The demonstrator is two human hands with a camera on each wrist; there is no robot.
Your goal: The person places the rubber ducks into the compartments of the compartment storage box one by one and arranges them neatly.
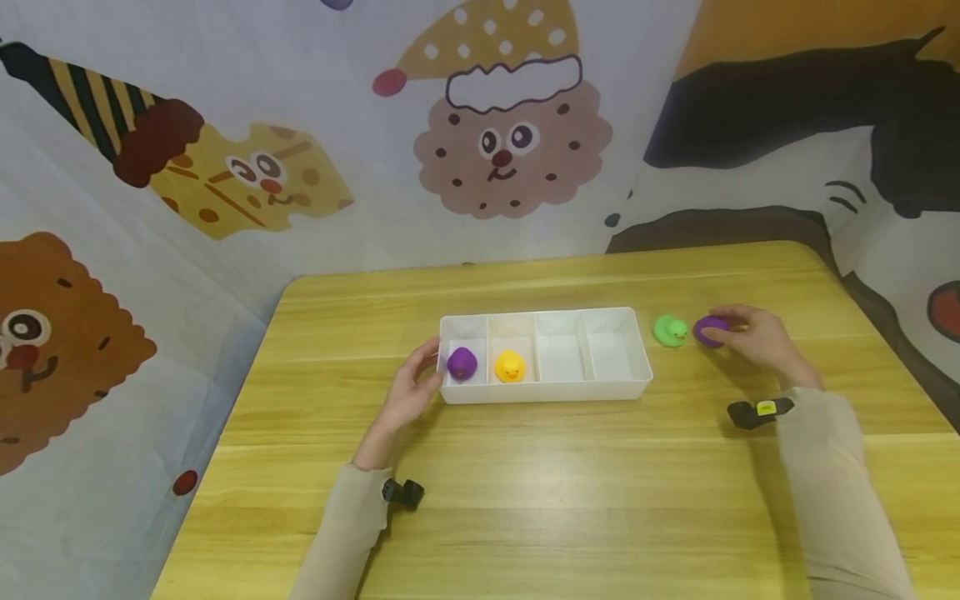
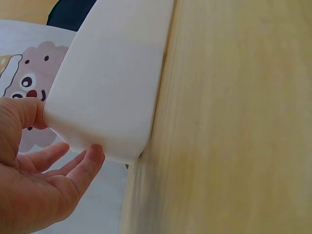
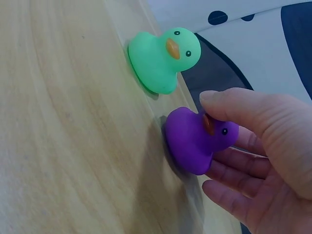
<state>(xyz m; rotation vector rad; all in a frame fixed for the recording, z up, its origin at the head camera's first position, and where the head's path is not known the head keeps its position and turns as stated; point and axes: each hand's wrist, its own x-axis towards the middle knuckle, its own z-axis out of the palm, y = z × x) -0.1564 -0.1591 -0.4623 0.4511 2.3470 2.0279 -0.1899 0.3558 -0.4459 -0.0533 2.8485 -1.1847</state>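
Note:
My left hand [image 1: 407,392] holds the left end of a white divided box [image 1: 543,392]; in the left wrist view its thumb and fingertips [image 2: 95,153] touch the end wall near a corner. A purple rubber duck [image 1: 462,363] sits in the leftmost compartment, with a yellow rubber duck [image 1: 510,367] in the one beside it. To the right of the box, my right hand [image 1: 768,343] grips another purple rubber duck [image 3: 187,139] between thumb and fingers, at table level. Just left of that duck stands a green rubber duck [image 1: 670,331], untouched.
Under everything is a wooden table [image 1: 540,500], its back edge close to a cloth backdrop [image 1: 375,225] printed with cartoon figures. The two right compartments [image 1: 617,350] of the box show bare white floors. A dark wrist device is on each sleeve.

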